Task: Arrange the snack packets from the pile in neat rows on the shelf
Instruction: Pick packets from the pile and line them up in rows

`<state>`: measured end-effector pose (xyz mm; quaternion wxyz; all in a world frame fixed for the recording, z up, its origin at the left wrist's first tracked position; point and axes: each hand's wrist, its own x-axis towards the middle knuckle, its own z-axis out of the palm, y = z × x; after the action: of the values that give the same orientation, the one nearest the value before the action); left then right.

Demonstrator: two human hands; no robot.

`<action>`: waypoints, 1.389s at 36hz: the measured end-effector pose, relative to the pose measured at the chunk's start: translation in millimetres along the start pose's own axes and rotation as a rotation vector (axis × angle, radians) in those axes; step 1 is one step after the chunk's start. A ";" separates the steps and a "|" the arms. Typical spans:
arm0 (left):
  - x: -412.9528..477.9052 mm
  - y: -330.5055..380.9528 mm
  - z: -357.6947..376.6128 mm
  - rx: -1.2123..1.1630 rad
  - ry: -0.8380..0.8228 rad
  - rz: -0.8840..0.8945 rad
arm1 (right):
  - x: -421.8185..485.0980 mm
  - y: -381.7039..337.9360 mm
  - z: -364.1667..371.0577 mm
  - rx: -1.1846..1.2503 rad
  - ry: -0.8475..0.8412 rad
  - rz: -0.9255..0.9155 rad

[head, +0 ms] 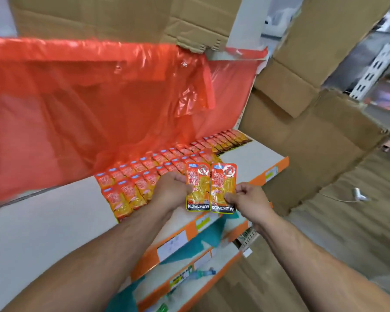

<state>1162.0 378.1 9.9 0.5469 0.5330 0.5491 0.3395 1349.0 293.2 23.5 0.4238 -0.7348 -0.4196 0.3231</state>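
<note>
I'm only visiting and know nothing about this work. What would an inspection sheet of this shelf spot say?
Surface: pale shelf with an orange front edge, partly bare.
Job's things: rows of packets overlapped along the back; left packet and right packet held side by side.
Clutter: red plastic sheet hanging behind the rows.
Hands: left hand grips the left packet; right hand pinches the right packet's lower edge.
Cables: thin white cord on the floor, right.
Surroundings: cardboard boxes above and right.
</note>
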 end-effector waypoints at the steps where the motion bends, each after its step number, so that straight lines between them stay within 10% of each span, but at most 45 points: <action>1: 10.2 4.6 3.6 0.007 0.006 0.017 | 10.0 -3.7 -2.0 0.007 0.009 0.010; 28: 147.9 38.4 126.8 -0.014 0.254 -0.097 | 236.5 23.5 -60.9 -0.073 -0.231 0.005; 50: 173.5 48.6 197.7 0.573 0.622 -0.237 | 322.1 57.0 -84.3 -0.286 -0.556 -0.111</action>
<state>1391.6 512.2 -18.9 0.2209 0.4687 0.8171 0.2529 1580.1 533.9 -29.4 0.2025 -0.6465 -0.5998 0.4257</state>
